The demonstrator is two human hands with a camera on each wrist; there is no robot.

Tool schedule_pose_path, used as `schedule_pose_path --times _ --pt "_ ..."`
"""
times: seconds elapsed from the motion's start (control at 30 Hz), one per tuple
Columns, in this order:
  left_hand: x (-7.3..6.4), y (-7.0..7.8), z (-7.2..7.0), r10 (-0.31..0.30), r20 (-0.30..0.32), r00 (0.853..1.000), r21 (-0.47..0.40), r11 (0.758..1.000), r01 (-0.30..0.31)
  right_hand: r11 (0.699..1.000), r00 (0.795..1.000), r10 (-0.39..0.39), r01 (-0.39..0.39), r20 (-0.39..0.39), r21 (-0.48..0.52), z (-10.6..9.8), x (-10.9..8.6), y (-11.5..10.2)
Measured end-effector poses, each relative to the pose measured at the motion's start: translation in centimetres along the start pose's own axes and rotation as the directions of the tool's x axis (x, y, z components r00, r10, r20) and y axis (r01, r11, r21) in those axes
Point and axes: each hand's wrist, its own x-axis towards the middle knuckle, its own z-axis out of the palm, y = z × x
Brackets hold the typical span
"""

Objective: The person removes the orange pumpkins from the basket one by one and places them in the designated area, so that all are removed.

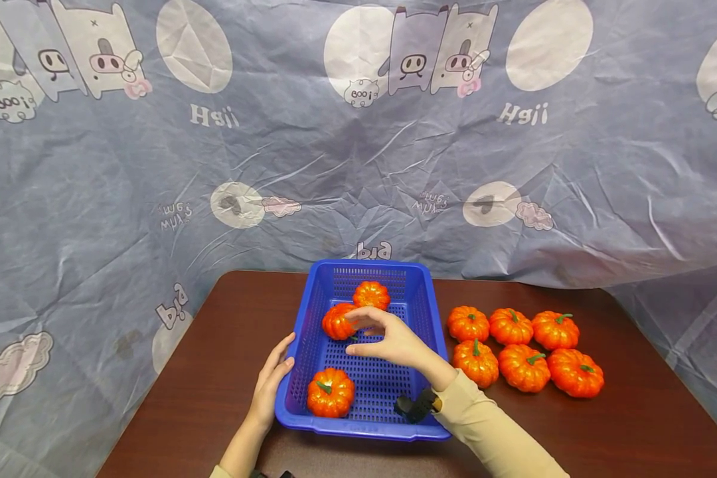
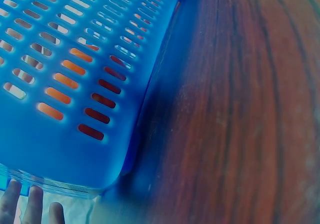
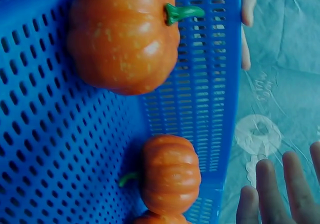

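A blue plastic basket (image 1: 361, 428) with slotted walls stands on the table. My left hand (image 1: 269, 385) rests against its left side, fingers extended along the rim; in the left wrist view its fingertips (image 2: 34, 204) show past the basket's corner. Above the basket, my right hand (image 1: 391, 342) holds nothing, thumb and fingers apart. Just beyond those fingers, a small orange pumpkin (image 1: 338, 322) lies tipped on its side. Another pumpkin (image 1: 372, 295) sits behind it, and a third pumpkin (image 1: 330, 393) with a green stem is at the near left corner inside the basket.
Right of the basket, several more orange pumpkins stand in two rows, among them a front pumpkin (image 1: 524, 368) and a back pumpkin (image 1: 556, 330). The brown wooden table (image 1: 639, 425) extends around them. A grey printed cloth (image 1: 334, 153) hangs behind the table.
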Motion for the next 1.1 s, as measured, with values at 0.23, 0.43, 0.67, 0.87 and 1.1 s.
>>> schedule_pose_path --times 0.23,0.43,0.67,0.87,1.1 --pt "0.0 0.1 0.0 -0.008 0.003 1.0 0.005 1.0 0.008 0.999 0.997 -0.01 0.007 0.08 0.038 0.7 0.3 0.6" --pt "0.0 0.1 -0.1 -0.008 0.008 1.0 -0.012 1.0 0.009 0.999 0.976 0.037 -0.043 0.213 0.024 1.2 0.6 1.0" --pt "-0.1 0.1 -0.1 -0.017 0.003 1.0 0.008 1.0 0.017 0.995 0.928 0.096 -0.101 0.359 -0.003 2.0 1.0 1.3" --pt "-0.1 0.1 0.0 -0.02 0.005 1.0 0.01 1.0 0.019 0.987 0.896 0.159 -0.161 0.415 -0.031 2.5 1.2 1.4" --pt "0.0 0.0 -0.1 -0.02 0.004 1.0 0.012 1.0 0.02 0.977 0.86 0.19 -0.213 0.474 -0.007 2.9 1.3 1.7"
